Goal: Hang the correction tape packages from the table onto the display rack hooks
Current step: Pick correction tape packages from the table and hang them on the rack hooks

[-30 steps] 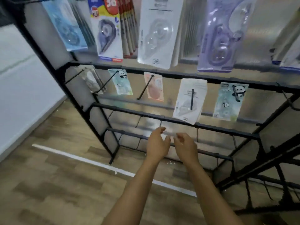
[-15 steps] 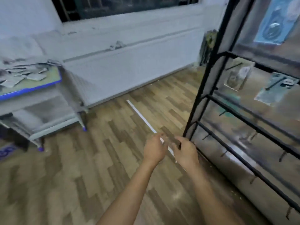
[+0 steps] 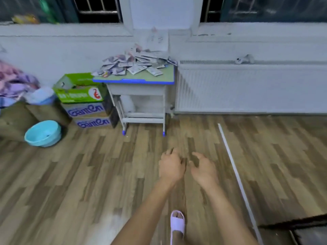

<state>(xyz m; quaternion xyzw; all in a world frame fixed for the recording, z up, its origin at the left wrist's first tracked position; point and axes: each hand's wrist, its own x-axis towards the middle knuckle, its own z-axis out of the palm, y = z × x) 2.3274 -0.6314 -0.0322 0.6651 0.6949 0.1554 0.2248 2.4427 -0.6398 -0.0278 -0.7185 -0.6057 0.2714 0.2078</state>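
Package pile (image 3: 136, 65) blurred — prints unreadable; rack corner (image 3: 304, 225) cut off.

correction tape packages (image 3: 136, 65) | loose overlapping heap | on small table (image 3: 168, 77) against wall

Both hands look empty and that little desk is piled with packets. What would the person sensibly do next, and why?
Probably step toward the table and reach for one packet from the pile of packages. The left hand and right hand both hang loosely curled and hold nothing, out over the wooden floor and apart from the table, so nothing can be hung until a packet is picked up.
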